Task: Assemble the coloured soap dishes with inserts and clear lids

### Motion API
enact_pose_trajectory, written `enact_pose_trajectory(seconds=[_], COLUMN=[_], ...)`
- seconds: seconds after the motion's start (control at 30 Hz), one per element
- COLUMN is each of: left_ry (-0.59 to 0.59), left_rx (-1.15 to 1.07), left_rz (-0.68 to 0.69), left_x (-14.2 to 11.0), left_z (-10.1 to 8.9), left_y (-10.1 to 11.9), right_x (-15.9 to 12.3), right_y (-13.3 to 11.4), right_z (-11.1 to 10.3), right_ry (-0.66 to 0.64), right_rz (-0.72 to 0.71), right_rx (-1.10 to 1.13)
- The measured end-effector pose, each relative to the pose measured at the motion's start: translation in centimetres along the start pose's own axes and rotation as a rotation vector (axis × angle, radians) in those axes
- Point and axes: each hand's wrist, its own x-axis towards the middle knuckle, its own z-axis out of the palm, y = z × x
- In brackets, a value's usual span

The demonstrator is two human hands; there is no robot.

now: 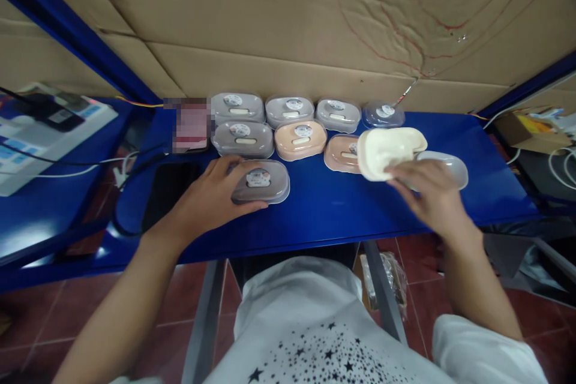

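Observation:
My left hand (211, 195) grips a grey lidded soap case (263, 182) on the blue table (342, 204), fingers wrapped round its left end. My right hand (427, 192) holds a cream-white tray (389, 151), tilted up on its edge, just above a clear lid (450, 165) lying on the table. Behind them stand two rows of closed cases with round stickers: grey ones (238, 107), a peach one (300, 139) and a pink one (342, 153).
A black phone (168, 189) with a cable lies left of my left hand. A white device (40, 132) sits on the left table. Cardboard (292, 24) lines the back wall. A box with cables (535, 129) stands at the right.

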Motion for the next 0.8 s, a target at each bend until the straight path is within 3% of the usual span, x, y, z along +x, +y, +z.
enact_pose_trajectory(seconds=[0.13,0.23,0.43,0.63,0.73,0.8], left_ry=[0.008,-0.001,0.019,0.157,0.298,0.321], left_rx=[0.018,0.034,0.054,0.175,0.17,0.085], left_rz=[-0.005,-0.007,-0.014,-0.05,0.0,0.071], left_x=[-0.6,-0.7,-0.8,-1.5,-2.7,-3.8], left_z=[-0.5,-0.9,-0.3,0.0,0.2,0.8], left_y=[0.1,0.2,0.1,0.8,3.1,5.0], right_x=[-2.0,-2.9,-3.2,-2.1,-1.3,-0.9], right_y=[-6.8,-9.0,-9.4,-11.1,-8.9,-5.5], right_z=[3.0,5.5,8.3,8.3,6.5,4.8], right_ry=[-0.078,-0.124,-0.139,-0.16,-0.084,-0.056], right_rz=[-0.117,-0.107,-0.106,-0.163,-0.141,-0.007], right_rx=[0.164,0.207,0.201,0.261,0.263,0.136])
